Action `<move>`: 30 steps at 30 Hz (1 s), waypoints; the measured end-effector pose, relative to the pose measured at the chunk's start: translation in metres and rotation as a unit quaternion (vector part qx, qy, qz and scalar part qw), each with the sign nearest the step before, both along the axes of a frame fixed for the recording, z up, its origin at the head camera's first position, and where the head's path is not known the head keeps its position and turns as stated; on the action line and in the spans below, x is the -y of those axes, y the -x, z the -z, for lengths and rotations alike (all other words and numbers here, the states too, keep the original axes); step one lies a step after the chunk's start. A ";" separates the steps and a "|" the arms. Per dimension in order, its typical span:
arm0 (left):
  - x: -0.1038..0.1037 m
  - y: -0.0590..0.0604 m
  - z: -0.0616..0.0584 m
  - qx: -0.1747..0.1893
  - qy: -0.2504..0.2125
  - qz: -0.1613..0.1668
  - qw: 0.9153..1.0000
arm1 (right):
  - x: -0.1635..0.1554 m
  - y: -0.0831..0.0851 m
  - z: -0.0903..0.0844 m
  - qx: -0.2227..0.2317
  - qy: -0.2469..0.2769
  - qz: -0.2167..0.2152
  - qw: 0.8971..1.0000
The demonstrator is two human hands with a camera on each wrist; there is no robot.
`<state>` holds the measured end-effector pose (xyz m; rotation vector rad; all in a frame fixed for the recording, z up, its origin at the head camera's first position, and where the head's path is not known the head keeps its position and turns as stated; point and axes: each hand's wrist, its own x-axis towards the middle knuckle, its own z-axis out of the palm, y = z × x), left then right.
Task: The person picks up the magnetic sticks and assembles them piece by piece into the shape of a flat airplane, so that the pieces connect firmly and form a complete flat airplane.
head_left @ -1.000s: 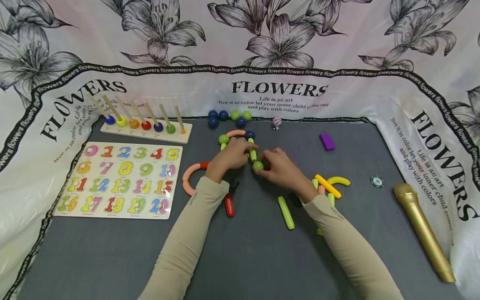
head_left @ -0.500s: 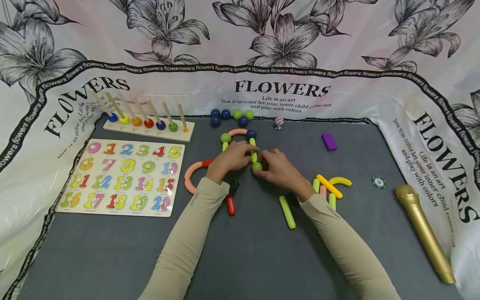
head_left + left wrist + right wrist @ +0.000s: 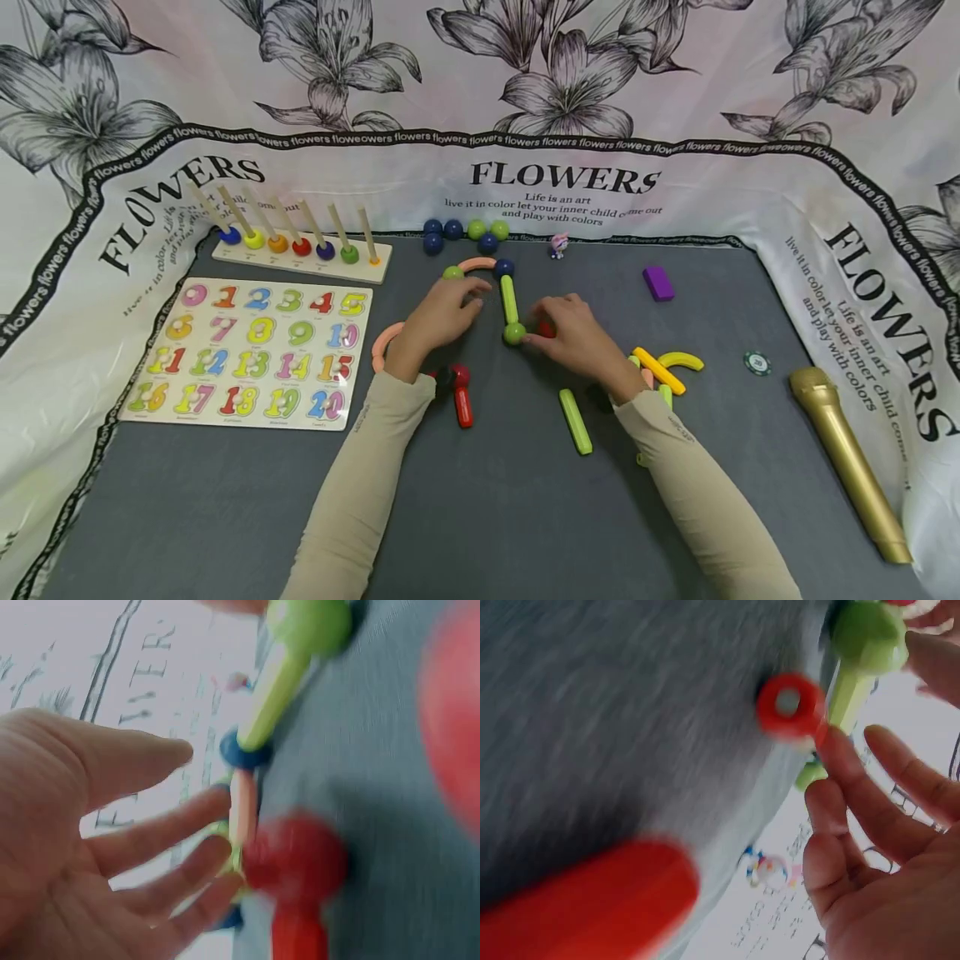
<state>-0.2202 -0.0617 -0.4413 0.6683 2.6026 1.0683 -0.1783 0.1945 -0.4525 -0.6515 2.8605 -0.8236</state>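
My left hand (image 3: 444, 312) hovers with spread fingers left of a light green stick (image 3: 509, 300). That stick joins a dark blue ball (image 3: 505, 268) to a green ball (image 3: 514, 333), and a pink curved piece (image 3: 477, 264) runs from the blue ball toward another green ball (image 3: 452, 273). My right hand (image 3: 573, 337) has its thumb at the nearer green ball and its other fingers loosely bent. Beside those fingertips is a red piece (image 3: 791, 705) with a round end, mostly hidden in the head view. A red ball (image 3: 459, 375) on a red stick (image 3: 464, 408) lies by my left wrist.
A number board (image 3: 247, 354) and a peg stand (image 3: 300, 258) lie on the left. Several loose balls (image 3: 453, 229) and a small figurine (image 3: 558, 245) are at the back. Sticks (image 3: 660, 371), a purple block (image 3: 658, 284), a chip (image 3: 757, 363) and a gold microphone (image 3: 847, 462) are on the right.
My left hand has let go of the green stick and moved left, its fingers spreading. My right fingers have loosened from the green ball, and the red piece has come into sight under them.
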 end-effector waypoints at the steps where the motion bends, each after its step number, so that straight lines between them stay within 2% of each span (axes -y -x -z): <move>1: 0.006 -0.002 0.000 -0.008 0.013 -0.017 1.000 | -0.003 0.000 -0.001 0.003 -0.009 0.011 1.000; 3: 0.017 -0.007 -0.001 -0.002 0.041 -0.043 0.998 | -0.010 -0.001 -0.002 0.010 -0.028 0.027 0.999; 5: 0.026 -0.012 0.000 0.022 0.064 -0.050 0.996 | -0.015 0.000 -0.001 0.025 -0.043 0.037 0.998; 8: 0.034 -0.017 0.003 0.040 0.071 -0.029 0.996 | -0.020 0.002 0.001 0.042 -0.058 0.033 0.997; 10: 0.035 -0.019 0.005 0.037 0.069 -0.015 0.997 | -0.019 0.003 -0.001 0.046 -0.056 0.038 0.997; 15: 0.036 -0.020 0.011 0.030 0.076 -0.020 0.996 | 0.002 0.007 -0.016 0.018 -0.021 0.045 0.999; 18: 0.038 -0.019 0.014 0.034 0.074 -0.031 0.996 | 0.024 0.014 -0.023 -0.002 -0.002 0.006 1.000; 20: 0.039 -0.019 0.015 0.036 0.065 -0.038 0.997 | 0.038 0.020 -0.024 -0.014 -0.010 -0.029 0.999; 25: 0.037 -0.019 0.019 0.036 0.037 -0.042 0.998 | 0.065 0.030 -0.020 -0.048 -0.084 -0.092 0.991; 27: 0.037 -0.020 0.020 0.035 0.033 -0.043 0.998 | 0.072 0.031 -0.017 -0.056 -0.109 -0.104 0.987; 30: 0.038 -0.020 0.021 0.031 0.032 -0.045 0.998 | 0.078 0.033 -0.013 -0.062 -0.118 -0.114 0.985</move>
